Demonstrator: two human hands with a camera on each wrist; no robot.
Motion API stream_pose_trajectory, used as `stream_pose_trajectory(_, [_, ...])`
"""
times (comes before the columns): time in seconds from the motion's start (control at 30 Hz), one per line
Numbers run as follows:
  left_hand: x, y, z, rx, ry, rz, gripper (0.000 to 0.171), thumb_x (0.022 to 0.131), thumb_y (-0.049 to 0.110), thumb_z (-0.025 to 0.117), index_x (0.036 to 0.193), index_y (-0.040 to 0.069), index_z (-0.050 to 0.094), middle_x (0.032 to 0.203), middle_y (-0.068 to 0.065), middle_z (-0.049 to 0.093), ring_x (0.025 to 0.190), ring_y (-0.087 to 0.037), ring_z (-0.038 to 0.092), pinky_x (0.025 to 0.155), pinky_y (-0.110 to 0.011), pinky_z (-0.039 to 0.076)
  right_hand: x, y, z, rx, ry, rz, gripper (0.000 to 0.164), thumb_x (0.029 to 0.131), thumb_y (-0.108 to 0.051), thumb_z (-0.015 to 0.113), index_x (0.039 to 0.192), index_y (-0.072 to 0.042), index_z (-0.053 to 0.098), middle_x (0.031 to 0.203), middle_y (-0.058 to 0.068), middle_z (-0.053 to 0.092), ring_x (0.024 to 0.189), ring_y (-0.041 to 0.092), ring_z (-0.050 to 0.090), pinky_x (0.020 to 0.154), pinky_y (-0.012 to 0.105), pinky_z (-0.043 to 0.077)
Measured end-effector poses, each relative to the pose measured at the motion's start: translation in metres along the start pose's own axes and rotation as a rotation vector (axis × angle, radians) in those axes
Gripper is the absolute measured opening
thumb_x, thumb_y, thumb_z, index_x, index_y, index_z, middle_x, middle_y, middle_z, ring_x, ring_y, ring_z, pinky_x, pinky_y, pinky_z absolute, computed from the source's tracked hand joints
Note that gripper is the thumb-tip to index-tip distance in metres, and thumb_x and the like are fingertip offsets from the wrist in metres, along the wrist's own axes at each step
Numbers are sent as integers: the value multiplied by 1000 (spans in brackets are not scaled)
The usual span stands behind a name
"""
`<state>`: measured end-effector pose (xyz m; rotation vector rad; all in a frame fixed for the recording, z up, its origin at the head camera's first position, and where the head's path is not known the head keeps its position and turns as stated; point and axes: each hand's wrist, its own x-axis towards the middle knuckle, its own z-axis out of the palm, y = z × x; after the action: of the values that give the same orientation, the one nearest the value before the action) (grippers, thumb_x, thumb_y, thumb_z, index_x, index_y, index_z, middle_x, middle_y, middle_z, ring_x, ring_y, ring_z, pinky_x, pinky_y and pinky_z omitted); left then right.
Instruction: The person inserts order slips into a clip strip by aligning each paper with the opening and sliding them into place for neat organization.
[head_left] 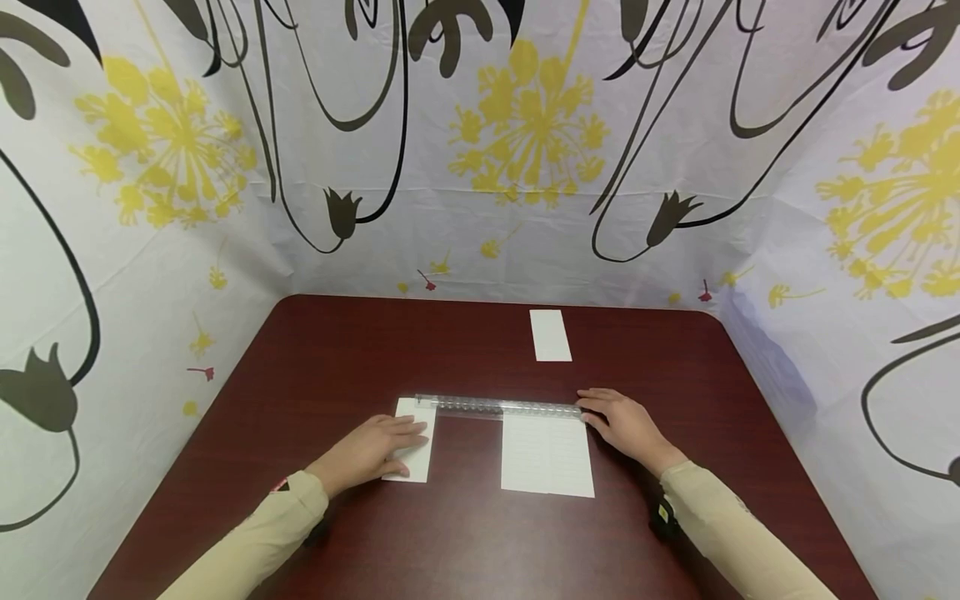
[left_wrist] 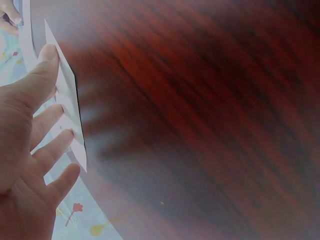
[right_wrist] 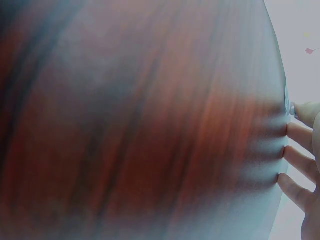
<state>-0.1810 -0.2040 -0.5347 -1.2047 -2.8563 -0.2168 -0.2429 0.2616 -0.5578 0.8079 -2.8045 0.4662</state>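
In the head view a clear ruler point(head_left: 480, 407) lies crosswise, from a narrow white paper strip point(head_left: 420, 469) on the left to a wider white sheet point(head_left: 547, 458) on the right. My left hand point(head_left: 375, 450) rests on the strip, its fingers extended; the left wrist view shows thumb and fingertips touching the paper point(left_wrist: 70, 95). At the ruler's right end, my right hand point(head_left: 622, 425) holds it between thumb and fingers. The right wrist view catches this hand point(right_wrist: 305, 155) only at its edge, several fingertips against the table, the ruler barely visible.
Another white paper strip point(head_left: 551, 336) lies at the back of the dark red-brown table point(head_left: 375, 350). White cloth point(head_left: 480, 258) printed with flowers surrounds the table's back and sides.
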Motion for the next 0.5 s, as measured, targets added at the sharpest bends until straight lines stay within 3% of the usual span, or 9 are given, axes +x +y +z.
stream_pose_trajectory(0.5, [0,0,0,-28,-7,-12,61,79,44,75,133,17,63,145,-2,58,135,-26,55,108,-45,46,0,0,0,3,-1,1,33,94,-27,67,122,-10,71,135,8,65,128,30,59,97,50,53])
